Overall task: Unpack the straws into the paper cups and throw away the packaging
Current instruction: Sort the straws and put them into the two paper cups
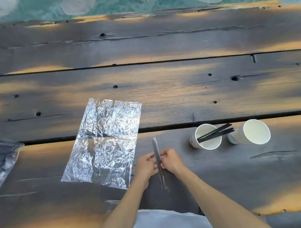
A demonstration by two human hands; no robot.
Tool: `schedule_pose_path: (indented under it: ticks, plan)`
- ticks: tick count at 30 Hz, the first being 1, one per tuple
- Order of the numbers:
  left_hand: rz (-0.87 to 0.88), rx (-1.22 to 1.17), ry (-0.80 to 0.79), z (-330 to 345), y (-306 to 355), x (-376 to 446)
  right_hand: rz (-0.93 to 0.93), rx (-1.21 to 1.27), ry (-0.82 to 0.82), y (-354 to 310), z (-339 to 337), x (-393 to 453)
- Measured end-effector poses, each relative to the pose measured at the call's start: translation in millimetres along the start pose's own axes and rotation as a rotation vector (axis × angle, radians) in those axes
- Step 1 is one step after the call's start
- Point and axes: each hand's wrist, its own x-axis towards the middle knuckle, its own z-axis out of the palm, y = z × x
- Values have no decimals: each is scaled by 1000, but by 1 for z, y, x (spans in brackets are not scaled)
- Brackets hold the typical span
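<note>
A white garment (pixel 168 223), cut off by the lower frame edge, lies nearest the camera, with both bare forearms reaching forward above it. The left hand (pixel 145 164) and right hand (pixel 170 160) meet over a wrapped straw (pixel 159 163), each pinching its clear sleeve with curled fingertips from opposite sides. The straw is thin, dark and straight, its far end pointing away from the person and its near end blurred.

Just left of the wrapped straw lies a crinkled transparent bag (pixel 104 143), flat, glossy and creased, rectangular in outline. To the right of the straw stand two white paper cups. The nearer cup (pixel 206 136) holds several black straws (pixel 216 132) leaning over its rim toward the second cup (pixel 251 132), which is tilted with its mouth facing the camera; its contents cannot be made out.

The surface (pixel 180 94) is dark weathered wooden planking with knots, cracks and gaps. Far left of the straw, a clear plastic sheet (pixel 1 158) is cut off by the frame edge.
</note>
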Motion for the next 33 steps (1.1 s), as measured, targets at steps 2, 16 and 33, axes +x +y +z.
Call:
schedule_pose_path:
  ticks: [2, 16, 33]
  plan:
    - [0, -2, -22, 2, 2, -1, 20, 1, 1, 0, 8, 2]
    - [128, 20, 59, -6, 0, -2, -22, 97, 9, -52, -16, -51]
    - [-35, -37, 60, -24, -19, -6, -126, -255, 45, -53, -12, -48]
